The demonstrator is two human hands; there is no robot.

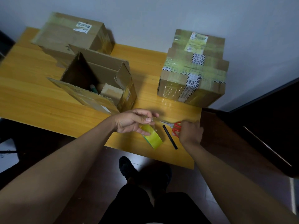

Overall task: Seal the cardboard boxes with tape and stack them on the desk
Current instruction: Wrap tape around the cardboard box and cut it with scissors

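Observation:
My left hand (134, 122) holds a yellowish tape roll (152, 138) above the desk's front edge and pinches the pulled-out clear tape end between thumb and fingers. My right hand (190, 132) grips red-handled scissors (176, 127), blades pointing left toward the tape strip. An open cardboard box (97, 84) with raised flaps stands in the desk's middle, small items inside. Behind it sits a taped closed box (72, 36). At the right stand two sealed boxes, a smaller one (199, 41) stacked on a larger one (192, 80).
A black marker (169, 137) lies on the wooden desk (32, 97) between my hands. A white wall runs behind the desk. Dark furniture (258, 126) stands at the right. My legs and a shoe show below the desk edge on the dark floor.

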